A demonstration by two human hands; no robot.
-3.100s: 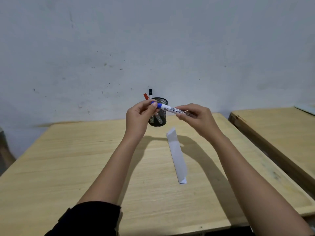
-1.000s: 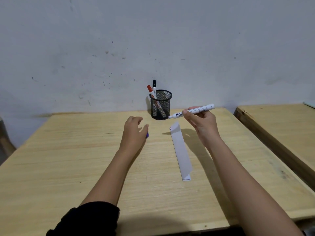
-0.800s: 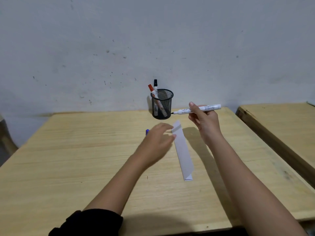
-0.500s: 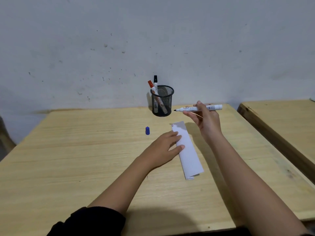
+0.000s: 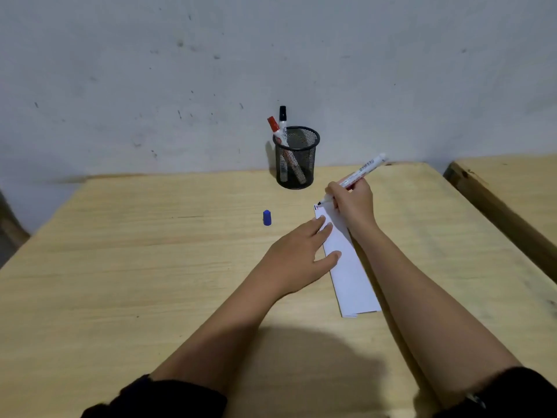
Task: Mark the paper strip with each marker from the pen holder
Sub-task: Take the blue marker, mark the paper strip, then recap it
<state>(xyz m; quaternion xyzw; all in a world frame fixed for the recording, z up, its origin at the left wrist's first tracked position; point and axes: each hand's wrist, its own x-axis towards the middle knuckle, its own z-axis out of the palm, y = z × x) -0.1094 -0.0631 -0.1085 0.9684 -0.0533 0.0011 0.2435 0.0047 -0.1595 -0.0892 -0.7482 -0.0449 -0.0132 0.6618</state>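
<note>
The right hand (image 5: 354,203) is gripping a slim white marker (image 5: 360,173), pressing its tip on the far end of the flat paper strip (image 5: 351,267). The left hand (image 5: 297,257) is lying spread, pinning the strip to the smooth wooden table (image 5: 150,267), right of a small blue cap (image 5: 267,217).

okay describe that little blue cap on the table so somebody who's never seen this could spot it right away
Start at the black mesh pen holder by the wall on the wooden table. Come toward the person and slightly left: the blue cap stands alone on bare wood, left of the white paper strip. It is the only blue thing, short and stubby.
</note>
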